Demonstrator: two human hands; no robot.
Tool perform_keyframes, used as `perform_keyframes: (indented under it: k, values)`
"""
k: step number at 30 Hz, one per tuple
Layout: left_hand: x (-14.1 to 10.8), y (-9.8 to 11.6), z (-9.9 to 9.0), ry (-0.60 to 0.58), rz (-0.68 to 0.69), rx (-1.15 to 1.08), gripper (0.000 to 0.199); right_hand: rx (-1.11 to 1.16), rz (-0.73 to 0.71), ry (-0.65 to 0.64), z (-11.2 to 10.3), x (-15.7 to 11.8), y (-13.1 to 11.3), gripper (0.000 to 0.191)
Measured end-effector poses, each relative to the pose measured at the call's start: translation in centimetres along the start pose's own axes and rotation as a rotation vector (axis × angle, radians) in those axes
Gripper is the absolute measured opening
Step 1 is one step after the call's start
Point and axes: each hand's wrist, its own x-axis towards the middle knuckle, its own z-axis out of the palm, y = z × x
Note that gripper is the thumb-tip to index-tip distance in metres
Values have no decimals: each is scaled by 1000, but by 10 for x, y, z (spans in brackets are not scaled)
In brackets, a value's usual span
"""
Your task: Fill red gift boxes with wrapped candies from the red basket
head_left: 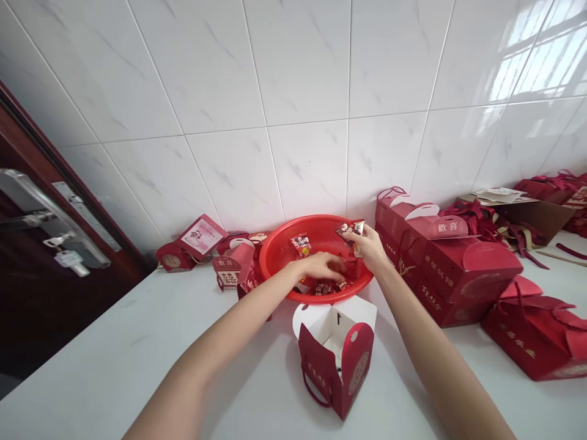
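Observation:
A red plastic basket [279, 244] with perforated sides stands against the wall, with wrapped candies [301, 244] inside. My left hand [324, 266] reaches over its near rim, fingers apart and slightly bent above the candies; nothing shows in its grasp. At the basket's right rim, my right hand [370, 247] is closed around small wrapped candies [352, 230], their red-brown and white packets sticking out past the fingers. In front of the basket, an open red gift box [331, 360] shows its white inside and a cord handle. Its top flaps are spread, and its bottom is partly visible.
Closed red gift boxes [458, 269] stand stacked on the right, beside another red box [541, 336]. Behind them, a cardboard box [536, 214] lies near red ribbons. Smaller boxes [183, 247] sit left of the basket. A dark door [50, 244] borders the white table [151, 342].

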Motion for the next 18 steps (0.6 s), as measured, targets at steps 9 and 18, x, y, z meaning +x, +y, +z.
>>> perform_keyframes:
  k: [9, 18]
  values:
    - [1, 1, 3, -62, -68, 590, 24, 75, 10, -53, 4, -5, -8, 38]
    - [0, -8, -13, 378, -89, 503, 44, 49, 71, -120, 3, -7, -12, 35]
